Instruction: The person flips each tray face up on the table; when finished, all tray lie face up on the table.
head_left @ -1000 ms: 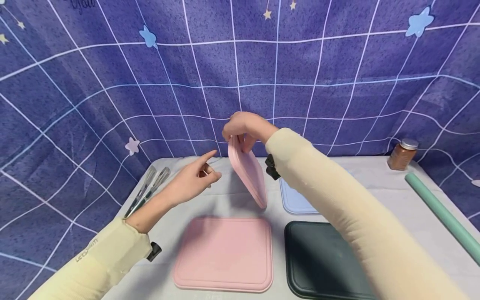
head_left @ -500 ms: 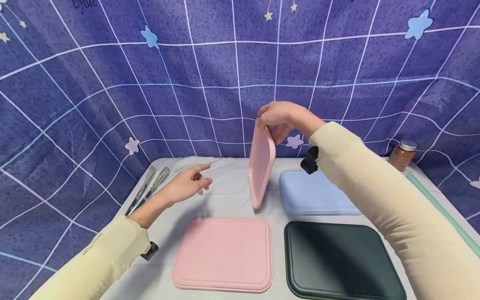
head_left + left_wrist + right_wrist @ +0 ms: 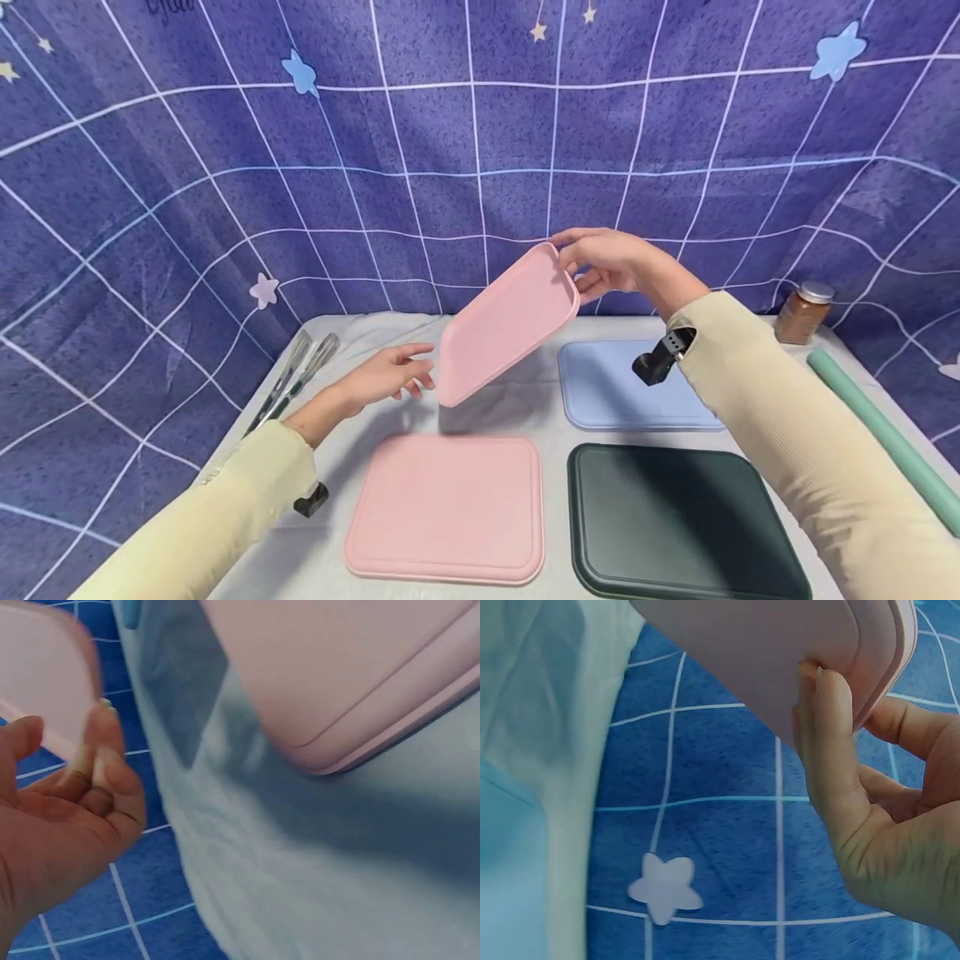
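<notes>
The right hand (image 3: 609, 260) grips the upper end of a pink tray (image 3: 504, 327), which slants in the air above the table (image 3: 397, 417). The left hand (image 3: 384, 373), fingers relaxed, hovers beside its lower end; contact is unclear. On the table lie another pink tray (image 3: 450, 508), a blue tray (image 3: 615, 387) and a green tray (image 3: 637, 508).

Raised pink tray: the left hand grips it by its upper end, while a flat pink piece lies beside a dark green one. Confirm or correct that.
No: the right hand, not the left hand, grips the raised pink tray by its upper end, as the head view shows. The flat pink piece lies beside the dark green one.
</notes>
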A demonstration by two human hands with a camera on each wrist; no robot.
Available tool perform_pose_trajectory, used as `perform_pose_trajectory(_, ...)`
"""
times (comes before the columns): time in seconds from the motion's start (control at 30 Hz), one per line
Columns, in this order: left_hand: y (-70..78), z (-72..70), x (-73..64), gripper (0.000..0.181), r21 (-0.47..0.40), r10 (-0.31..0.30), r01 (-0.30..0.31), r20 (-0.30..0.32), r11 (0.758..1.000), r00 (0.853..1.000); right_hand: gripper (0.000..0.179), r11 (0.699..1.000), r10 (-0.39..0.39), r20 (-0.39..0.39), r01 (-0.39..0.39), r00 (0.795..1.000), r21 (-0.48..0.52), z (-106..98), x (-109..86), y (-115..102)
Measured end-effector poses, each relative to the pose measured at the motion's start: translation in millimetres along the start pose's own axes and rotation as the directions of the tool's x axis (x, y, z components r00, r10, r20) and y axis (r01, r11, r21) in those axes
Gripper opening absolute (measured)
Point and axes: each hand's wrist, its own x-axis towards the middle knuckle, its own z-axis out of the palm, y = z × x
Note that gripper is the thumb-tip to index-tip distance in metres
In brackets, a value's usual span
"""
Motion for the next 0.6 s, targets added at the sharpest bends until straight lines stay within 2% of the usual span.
perform_pose_trajectory(0.2, -10.3, 10.4, 6.4, 0.066, -0.110, 0.008, -0.010, -0.021, 0.994, 1.000, 0.070, 0.991, -0.008, 0.008, 0.006, 1.000, 0.137, -2.7, 2.1, 22.1)
perform_pose_trajectory(0.3, -15.6, 12.6, 7.7, 0.073, -0.203, 0.005, -0.010, -0.027, 0.979, 1.000, 0.071, 0.985, -0.007, 0.009, 0.006, 1.000, 0.173, -4.3, 2.8, 30.3)
perform_pose_trajectory(0.4, -19.8, 12.4, 7.7, 0.075, -0.319, 0.015, -0.019, -0.016, 0.948, 1.000, 0.070, 0.978, -0.010, 0.003, 0.009, 1.000, 0.210, -5.0, 3.5, 37.1)
perform_pose_trajectory(0.5, -22.6, 10.0, 7.6, 0.073, -0.437, 0.022, -0.023, -0.007, 0.899, 1.000, 0.069, 0.970, -0.022, -0.008, 0.023, 1.000, 0.241, -5.0, 4.6, 44.0)
perform_pose_trajectory(0.6, -24.1, 4.9, 6.4, 0.071, -0.495, 0.036, -0.033, -0.004, 0.868, 0.999, 0.070, 0.963, -0.030, -0.012, 0.032, 0.999, 0.267, -4.5, 5.8, 51.2)
